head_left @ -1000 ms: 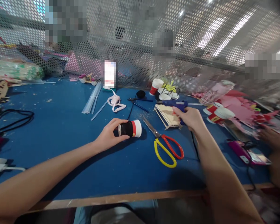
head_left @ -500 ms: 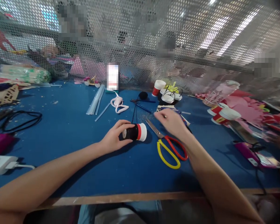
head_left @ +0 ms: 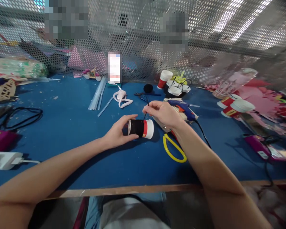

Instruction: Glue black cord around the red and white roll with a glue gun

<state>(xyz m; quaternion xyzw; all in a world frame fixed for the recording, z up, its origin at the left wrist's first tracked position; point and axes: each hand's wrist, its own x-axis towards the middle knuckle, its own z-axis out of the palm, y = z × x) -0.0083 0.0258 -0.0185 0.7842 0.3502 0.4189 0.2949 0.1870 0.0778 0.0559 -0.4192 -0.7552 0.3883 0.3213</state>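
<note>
My left hand (head_left: 116,132) is wrapped round a paper cup (head_left: 148,129) lying on its side, thumb below and fingers above. Black yarn covers most of the cup, leaving a red band and a white end bare. Just above the cup, my right hand (head_left: 162,114) pinches the strand of yarn (head_left: 145,117) that rises from the edge of the wound part. The strand leads back towards a ball of black yarn (head_left: 148,88). Under my right wrist lie scissors (head_left: 173,156); their yellow handle shows, while the wrist hides much of the rest.
Behind my right hand lies a blue glue gun (head_left: 187,110) with a black cord. Clear strips (head_left: 97,95) and white ribbon (head_left: 121,95) lie further back, before a phone (head_left: 114,68). Red and white cups (head_left: 238,107) stand at the right. A perforated metal screen (head_left: 138,38) borders the far side.
My right hand has moved left from above the scissors to the cup and now pinches the yarn strand. The cup has turned slightly in my left hand, and the view has shifted a little.
</note>
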